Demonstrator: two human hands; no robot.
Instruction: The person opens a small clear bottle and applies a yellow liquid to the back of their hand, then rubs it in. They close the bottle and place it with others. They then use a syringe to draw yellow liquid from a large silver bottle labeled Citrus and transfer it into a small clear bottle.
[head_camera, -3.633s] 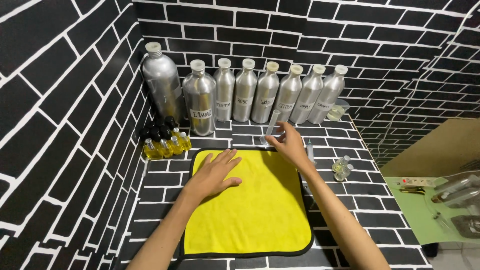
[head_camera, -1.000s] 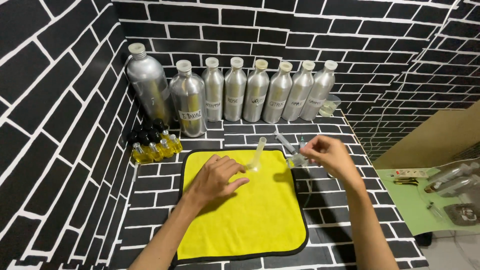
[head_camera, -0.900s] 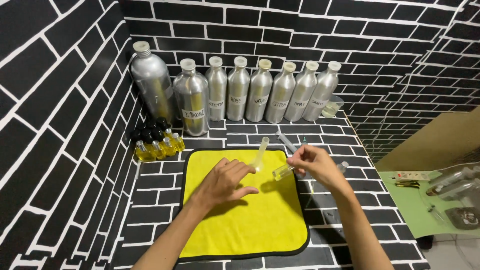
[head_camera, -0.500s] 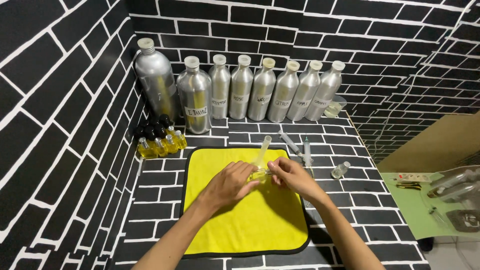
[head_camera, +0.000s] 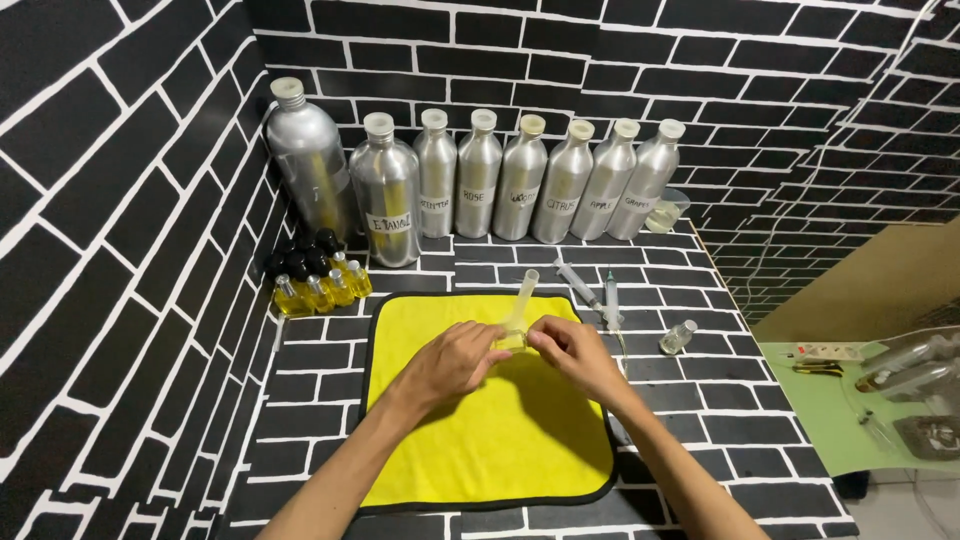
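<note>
where both hands meet, left hand (head_camera: 452, 360) and right hand (head_camera: 568, 352) fingers pinching small clear vial (head_camera: 511, 343), yellow cloth (head_camera: 487, 430) beneath

Both hands meet over the yellow cloth (head_camera: 490, 430): the left hand (head_camera: 452, 362) and right hand (head_camera: 570, 352) pinch a small glass vial (head_camera: 512, 343) between them, just beside the upright plastic measuring cylinder (head_camera: 520, 305). Two syringes (head_camera: 592, 290) lie on the worktop (head_camera: 690, 400) nearby, and silver bottles (head_camera: 520, 178) line the back wall.
</note>
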